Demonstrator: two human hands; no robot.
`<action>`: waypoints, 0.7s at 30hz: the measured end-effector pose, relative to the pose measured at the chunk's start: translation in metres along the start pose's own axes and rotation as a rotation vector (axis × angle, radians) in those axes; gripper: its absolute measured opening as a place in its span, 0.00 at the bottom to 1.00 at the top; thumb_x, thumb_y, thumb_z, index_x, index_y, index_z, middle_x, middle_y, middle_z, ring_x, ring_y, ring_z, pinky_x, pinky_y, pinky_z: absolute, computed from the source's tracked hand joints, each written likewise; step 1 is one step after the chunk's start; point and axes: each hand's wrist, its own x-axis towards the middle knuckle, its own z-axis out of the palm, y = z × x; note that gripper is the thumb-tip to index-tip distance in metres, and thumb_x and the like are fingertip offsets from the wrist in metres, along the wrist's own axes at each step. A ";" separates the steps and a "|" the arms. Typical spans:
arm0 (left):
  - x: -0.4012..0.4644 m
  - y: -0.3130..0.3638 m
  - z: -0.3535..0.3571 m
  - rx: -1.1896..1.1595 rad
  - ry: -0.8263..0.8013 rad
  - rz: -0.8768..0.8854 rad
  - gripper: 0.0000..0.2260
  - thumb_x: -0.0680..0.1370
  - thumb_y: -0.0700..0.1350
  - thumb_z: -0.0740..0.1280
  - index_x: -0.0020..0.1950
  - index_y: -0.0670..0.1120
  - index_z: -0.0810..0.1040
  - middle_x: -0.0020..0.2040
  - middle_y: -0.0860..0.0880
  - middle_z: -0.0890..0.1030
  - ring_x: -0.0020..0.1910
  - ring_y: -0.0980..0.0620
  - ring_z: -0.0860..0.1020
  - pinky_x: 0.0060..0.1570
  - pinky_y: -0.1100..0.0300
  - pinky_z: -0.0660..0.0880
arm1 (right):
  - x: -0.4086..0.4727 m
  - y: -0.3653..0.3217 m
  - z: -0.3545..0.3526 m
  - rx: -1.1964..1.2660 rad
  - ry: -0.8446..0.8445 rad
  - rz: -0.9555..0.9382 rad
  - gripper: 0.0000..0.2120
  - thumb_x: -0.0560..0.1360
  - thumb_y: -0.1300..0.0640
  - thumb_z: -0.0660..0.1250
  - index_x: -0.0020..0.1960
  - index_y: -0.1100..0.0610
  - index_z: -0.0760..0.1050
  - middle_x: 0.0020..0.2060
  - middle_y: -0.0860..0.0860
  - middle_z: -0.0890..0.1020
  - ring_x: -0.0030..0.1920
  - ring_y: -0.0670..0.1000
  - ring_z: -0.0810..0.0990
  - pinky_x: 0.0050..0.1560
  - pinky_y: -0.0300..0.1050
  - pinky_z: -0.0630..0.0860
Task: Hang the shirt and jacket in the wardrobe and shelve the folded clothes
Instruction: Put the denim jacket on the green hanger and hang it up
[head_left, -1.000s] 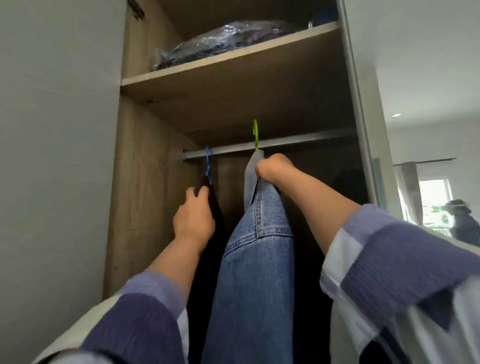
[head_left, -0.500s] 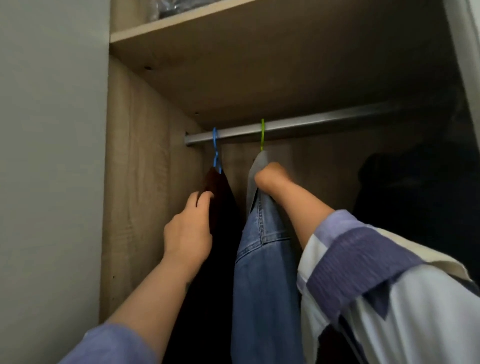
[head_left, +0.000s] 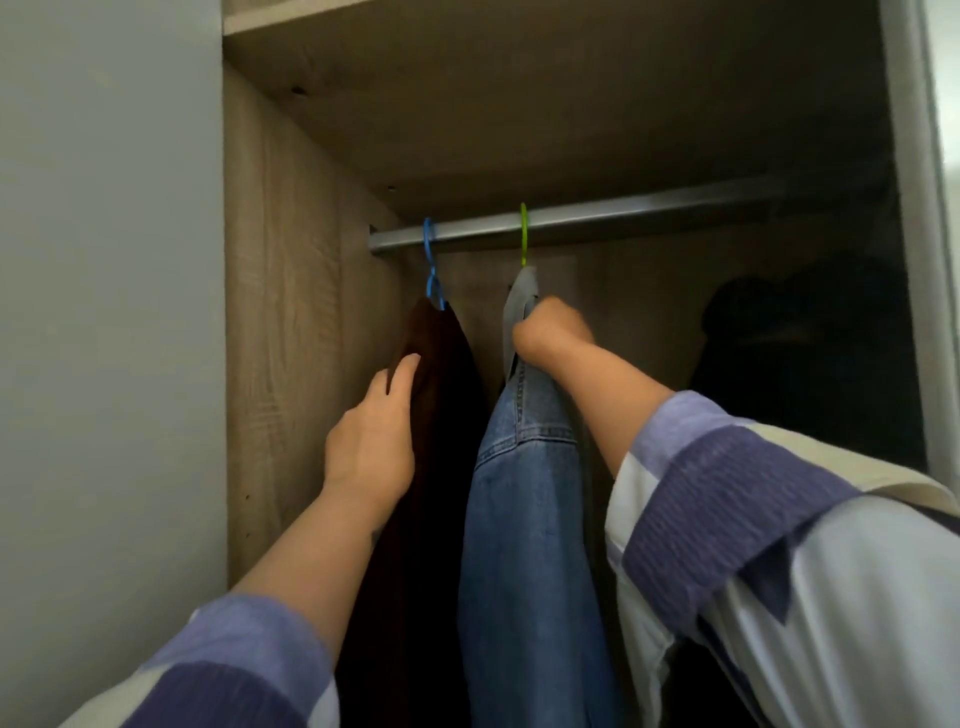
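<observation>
Left hand (head_left: 370, 447) flat against dark shirt (head_left: 441, 374); right hand (head_left: 550, 332) fisted on denim jacket (head_left: 524, 519)

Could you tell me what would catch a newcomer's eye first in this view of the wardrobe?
Two garments hang side by side from the metal rail at centre: a dark brown garment on a blue hanger and, to its right, a denim jacket on a green hanger. The left hand rests against the brown garment, while the right hand grips the jacket near its collar.
</observation>
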 end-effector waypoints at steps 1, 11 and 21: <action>-0.004 0.001 -0.004 0.004 -0.006 -0.009 0.39 0.74 0.31 0.60 0.77 0.57 0.47 0.65 0.47 0.69 0.48 0.42 0.78 0.41 0.52 0.71 | -0.005 0.001 -0.002 -0.004 0.000 -0.003 0.20 0.78 0.56 0.60 0.67 0.61 0.69 0.65 0.60 0.74 0.64 0.61 0.74 0.61 0.52 0.73; -0.068 0.032 -0.073 0.157 -0.012 -0.223 0.39 0.77 0.38 0.60 0.77 0.51 0.36 0.59 0.42 0.75 0.49 0.40 0.78 0.45 0.49 0.74 | -0.073 0.029 -0.018 -0.124 0.130 -0.251 0.32 0.75 0.48 0.65 0.74 0.52 0.56 0.71 0.56 0.59 0.69 0.59 0.61 0.64 0.56 0.64; -0.228 0.087 -0.198 0.669 0.048 -0.384 0.20 0.75 0.43 0.61 0.67 0.47 0.68 0.63 0.47 0.74 0.61 0.44 0.72 0.52 0.51 0.70 | -0.235 0.051 -0.019 -0.006 -0.123 -0.657 0.25 0.75 0.45 0.63 0.69 0.49 0.62 0.64 0.53 0.62 0.64 0.56 0.62 0.61 0.53 0.62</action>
